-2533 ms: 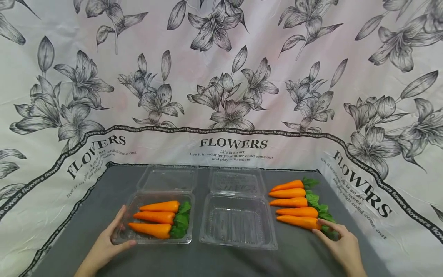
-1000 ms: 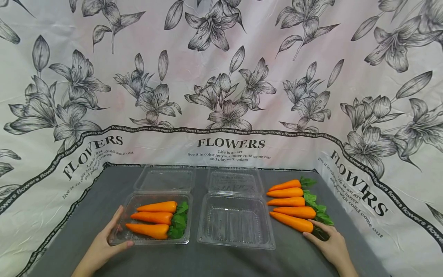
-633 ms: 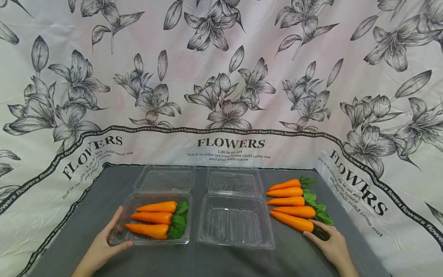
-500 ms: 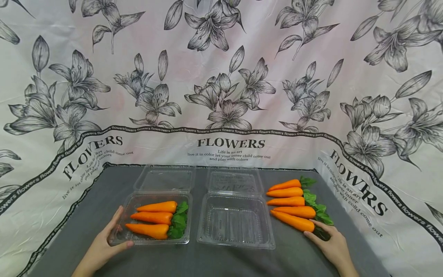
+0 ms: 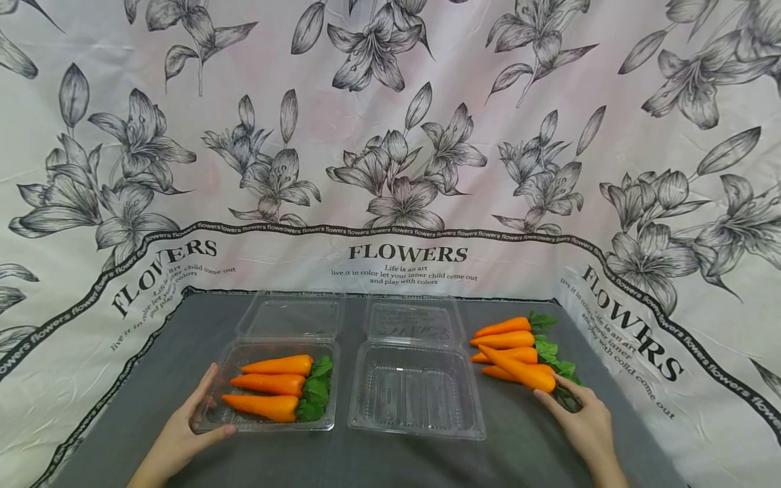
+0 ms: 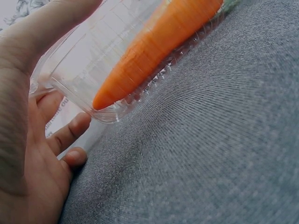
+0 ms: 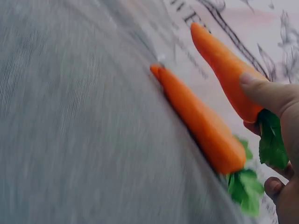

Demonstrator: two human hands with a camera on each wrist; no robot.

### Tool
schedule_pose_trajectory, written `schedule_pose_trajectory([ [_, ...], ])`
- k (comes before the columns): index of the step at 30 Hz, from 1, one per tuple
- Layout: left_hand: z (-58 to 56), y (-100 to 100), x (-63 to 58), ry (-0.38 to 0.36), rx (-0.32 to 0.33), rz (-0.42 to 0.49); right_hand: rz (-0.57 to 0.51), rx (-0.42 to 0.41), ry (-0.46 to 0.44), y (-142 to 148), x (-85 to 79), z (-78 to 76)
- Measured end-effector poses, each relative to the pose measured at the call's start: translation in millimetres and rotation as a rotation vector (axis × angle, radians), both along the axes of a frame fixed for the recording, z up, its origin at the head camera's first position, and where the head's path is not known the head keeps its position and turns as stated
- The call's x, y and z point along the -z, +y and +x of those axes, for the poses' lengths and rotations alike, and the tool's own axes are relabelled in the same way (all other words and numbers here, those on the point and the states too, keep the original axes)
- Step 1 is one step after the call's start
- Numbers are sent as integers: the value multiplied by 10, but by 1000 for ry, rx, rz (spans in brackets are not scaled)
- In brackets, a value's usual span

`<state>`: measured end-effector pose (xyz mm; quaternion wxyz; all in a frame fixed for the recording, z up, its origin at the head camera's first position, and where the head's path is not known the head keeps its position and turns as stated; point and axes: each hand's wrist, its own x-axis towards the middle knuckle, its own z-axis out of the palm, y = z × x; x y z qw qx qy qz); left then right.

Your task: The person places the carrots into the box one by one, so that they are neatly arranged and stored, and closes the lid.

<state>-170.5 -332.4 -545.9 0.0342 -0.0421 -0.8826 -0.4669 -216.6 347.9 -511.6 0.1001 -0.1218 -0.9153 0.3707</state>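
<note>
My right hand (image 5: 586, 423) pinches a carrot (image 5: 518, 371) near its leafy end, thumb on one side and fingers on the other. In the right wrist view this carrot (image 7: 226, 70) is off the table, above another carrot (image 7: 203, 123) that lies on the cloth. From the head, it slants across the front of several carrots (image 5: 503, 339) lying side by side at the right. My left hand (image 5: 183, 434) holds the near left corner of a clear plastic container (image 5: 317, 425), thumb along the front, fingers along the side. Three leafy carrots (image 5: 267, 385) lie in that container.
A second clear container (image 5: 417, 428), lid (image 5: 415, 322) folded back, stands between the filled one and the carrot row, with nothing in it. The first container's lid (image 5: 293, 318) also lies back. Grey cloth (image 5: 390, 468) covers the table; a flowered sheet (image 5: 403, 135) hangs behind.
My right hand has lifted the nearest carrot from the cloth and moved it up and away from me, so it now covers part of the carrots behind. My left hand has stayed put.
</note>
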Motion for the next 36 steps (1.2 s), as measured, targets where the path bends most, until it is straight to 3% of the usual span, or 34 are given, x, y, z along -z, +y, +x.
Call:
schedule_pose_trajectory([
  [10,36,-7,-17,-25,-14,-21,-8,-87,193,-403,-218,-166],
  [19,76,-26,-10,-18,-1,-23,-45,-228,329,-986,-220,-332],
  [27,96,-12,-22,-39,-8,-12,-48,-353,315,-1749,-319,-350],
  [36,23,-1,-21,71,28,26,-61,-536,340,-2512,-327,-399],
])
